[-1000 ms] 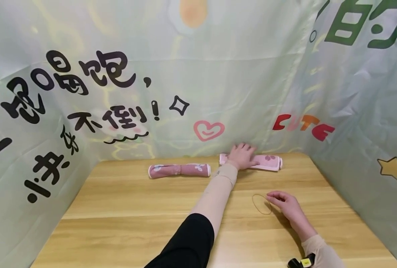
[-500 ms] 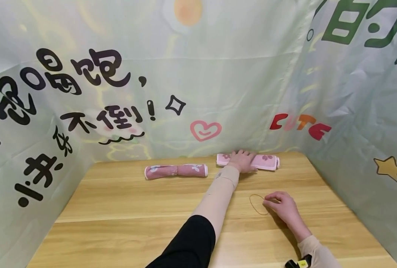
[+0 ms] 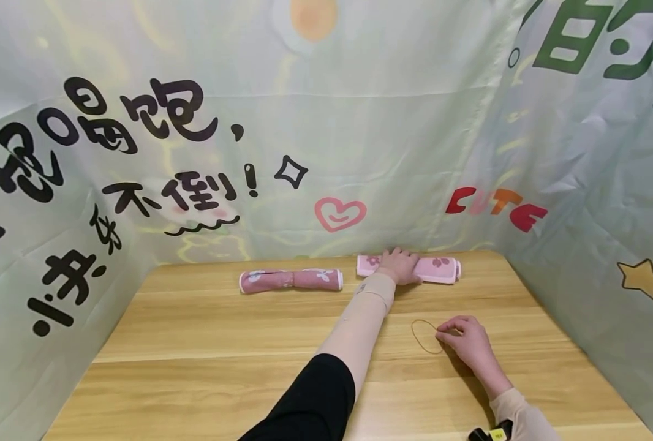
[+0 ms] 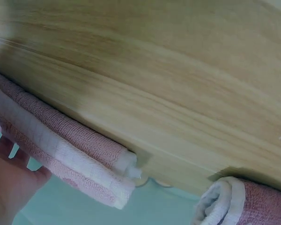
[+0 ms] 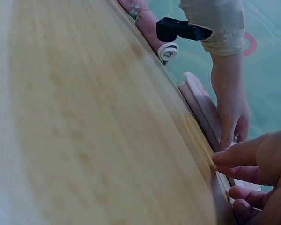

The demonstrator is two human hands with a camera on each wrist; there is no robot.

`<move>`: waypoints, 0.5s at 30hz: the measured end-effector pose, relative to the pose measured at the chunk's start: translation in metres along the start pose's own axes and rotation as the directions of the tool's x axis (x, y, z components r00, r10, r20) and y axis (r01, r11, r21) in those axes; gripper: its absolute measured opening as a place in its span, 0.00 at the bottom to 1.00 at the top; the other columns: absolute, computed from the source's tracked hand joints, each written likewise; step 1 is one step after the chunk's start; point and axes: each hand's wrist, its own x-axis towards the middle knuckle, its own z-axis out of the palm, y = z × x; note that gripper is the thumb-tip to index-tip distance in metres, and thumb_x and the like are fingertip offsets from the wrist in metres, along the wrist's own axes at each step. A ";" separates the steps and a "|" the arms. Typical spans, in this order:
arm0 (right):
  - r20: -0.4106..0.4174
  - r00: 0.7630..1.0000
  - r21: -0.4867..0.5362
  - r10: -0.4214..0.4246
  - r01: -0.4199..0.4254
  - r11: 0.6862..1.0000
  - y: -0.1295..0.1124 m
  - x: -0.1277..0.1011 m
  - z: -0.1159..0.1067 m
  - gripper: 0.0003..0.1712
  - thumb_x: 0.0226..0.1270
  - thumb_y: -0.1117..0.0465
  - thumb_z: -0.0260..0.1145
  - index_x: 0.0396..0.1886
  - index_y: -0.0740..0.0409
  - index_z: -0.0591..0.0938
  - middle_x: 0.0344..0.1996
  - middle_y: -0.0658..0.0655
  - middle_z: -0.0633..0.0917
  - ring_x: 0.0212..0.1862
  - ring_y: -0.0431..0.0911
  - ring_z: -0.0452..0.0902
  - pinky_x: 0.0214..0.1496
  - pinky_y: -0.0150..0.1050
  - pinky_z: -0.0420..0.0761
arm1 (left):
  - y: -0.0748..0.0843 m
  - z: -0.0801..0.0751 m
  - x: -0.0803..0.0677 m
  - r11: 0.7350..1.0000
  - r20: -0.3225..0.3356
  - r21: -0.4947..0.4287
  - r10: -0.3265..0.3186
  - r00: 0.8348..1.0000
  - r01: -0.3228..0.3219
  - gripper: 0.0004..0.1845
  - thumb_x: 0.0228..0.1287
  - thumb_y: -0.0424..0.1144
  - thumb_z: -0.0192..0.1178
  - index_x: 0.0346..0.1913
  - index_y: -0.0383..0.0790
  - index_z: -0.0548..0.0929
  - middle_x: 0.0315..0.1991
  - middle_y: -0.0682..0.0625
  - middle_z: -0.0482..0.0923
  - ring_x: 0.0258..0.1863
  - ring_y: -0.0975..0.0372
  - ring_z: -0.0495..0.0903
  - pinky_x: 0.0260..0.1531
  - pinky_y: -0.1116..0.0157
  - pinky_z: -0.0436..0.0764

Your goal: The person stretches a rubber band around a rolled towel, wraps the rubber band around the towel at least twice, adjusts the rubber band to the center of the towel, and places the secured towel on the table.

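At the table's back edge lies a light pink rolled towel (image 3: pixel 439 269), its white-edged loose flap showing in the left wrist view. My left hand (image 3: pixel 399 267) lies across the middle of that roll and grips it, with the fingers over the top and the thumb at the front side. Nearer to me, my right hand (image 3: pixel 466 343) pinches a thin tan rubber band (image 3: pixel 419 343) between thumb and fingertips. The band hangs out as a loose loop to the left, close over the table. Several curled fingers (image 5: pixel 243 173) of this hand show in the right wrist view.
To the left of the gripped towel lies a darker pink rolled towel (image 3: pixel 290 280), cinched at its middle. Printed cloth walls (image 3: pixel 415 153) stand at the back and both sides of the wooden table (image 3: pixel 205 343). A black wrist device (image 3: pixel 492 432) sits on my right sleeve.
My left hand has settled from spread fingers on the light pink towel to a closer hold around it. The right hand keeps the rubber band nearly in place.
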 end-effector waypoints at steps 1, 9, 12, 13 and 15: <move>-0.003 1.000 -0.004 -0.004 0.004 1.000 0.000 0.000 0.000 0.04 0.56 0.65 0.73 0.28 0.62 0.86 0.37 0.63 0.84 0.50 0.61 0.74 0.54 0.56 0.70 | 0.000 0.000 0.001 1.000 0.007 -0.001 -0.003 1.000 0.003 0.40 0.60 0.70 0.54 0.73 0.63 0.60 0.73 0.59 0.63 0.72 0.60 0.61 0.71 0.53 0.61; 0.012 1.000 -0.027 -0.005 0.005 1.000 -0.002 -0.001 -0.002 0.05 0.56 0.65 0.72 0.25 0.62 0.85 0.39 0.66 0.82 0.49 0.60 0.74 0.54 0.56 0.70 | 0.004 0.003 0.000 0.999 0.028 -0.007 -0.038 0.999 0.038 0.36 0.59 0.68 0.57 0.70 0.63 0.67 0.71 0.61 0.66 0.72 0.60 0.62 0.71 0.53 0.62; 0.016 1.000 -0.034 -0.012 0.012 0.999 -0.002 -0.001 -0.002 0.05 0.57 0.66 0.71 0.25 0.63 0.84 0.40 0.68 0.81 0.49 0.62 0.74 0.54 0.58 0.70 | 0.006 0.002 -0.001 0.999 0.042 -0.004 -0.046 0.998 0.047 0.34 0.60 0.67 0.58 0.68 0.62 0.70 0.70 0.62 0.67 0.72 0.60 0.62 0.71 0.52 0.61; 0.016 1.000 -0.037 -0.014 0.015 0.999 -0.002 -0.001 -0.001 0.05 0.57 0.66 0.70 0.25 0.63 0.83 0.40 0.69 0.80 0.50 0.62 0.73 0.55 0.58 0.69 | 0.007 0.002 -0.002 0.999 0.044 -0.002 -0.047 0.998 0.047 0.33 0.60 0.66 0.58 0.67 0.62 0.71 0.70 0.62 0.68 0.71 0.60 0.62 0.71 0.52 0.61; 0.014 1.000 -0.050 -0.027 0.028 0.998 -0.003 -0.001 -0.001 0.06 0.58 0.66 0.70 0.24 0.64 0.83 0.40 0.70 0.80 0.50 0.63 0.73 0.55 0.59 0.68 | 0.008 0.000 -0.003 0.999 0.047 -0.006 -0.051 0.998 0.051 0.31 0.61 0.65 0.58 0.66 0.61 0.72 0.69 0.62 0.69 0.71 0.60 0.63 0.71 0.53 0.62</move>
